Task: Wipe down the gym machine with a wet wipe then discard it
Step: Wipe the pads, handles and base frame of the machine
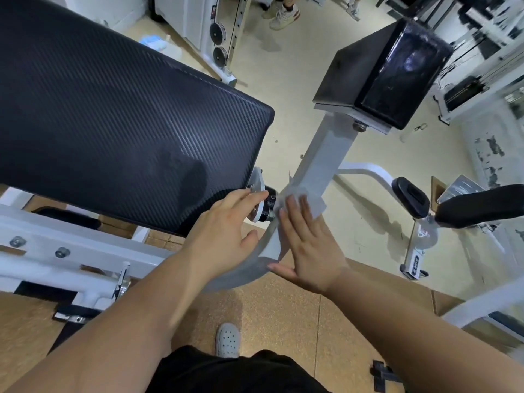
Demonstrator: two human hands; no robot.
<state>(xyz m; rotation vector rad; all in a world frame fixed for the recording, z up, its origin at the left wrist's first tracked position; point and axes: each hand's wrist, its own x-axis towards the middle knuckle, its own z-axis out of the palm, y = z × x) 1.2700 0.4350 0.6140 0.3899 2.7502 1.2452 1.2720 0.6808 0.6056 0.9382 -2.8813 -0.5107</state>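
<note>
A white wet wipe (pixel 310 195) lies draped over the machine's white metal arm (pixel 326 154), just right of a black pivot hub (pixel 268 207). My right hand (pixel 307 245) presses flat on the wipe with straight fingers. My left hand (pixel 226 231) is spread open, its fingertips reaching the hub beside the edge of the large black textured pad (pixel 119 120). A black block-shaped pad (pixel 382 72) tops the white arm.
A black roller pad (pixel 479 207) and a small black pad (pixel 412 195) stand at the right. The white frame with bolts (pixel 56 251) runs at the left. A person's feet (pixel 283 12) stand at the top. My foot in a grey clog (pixel 227 340) is below.
</note>
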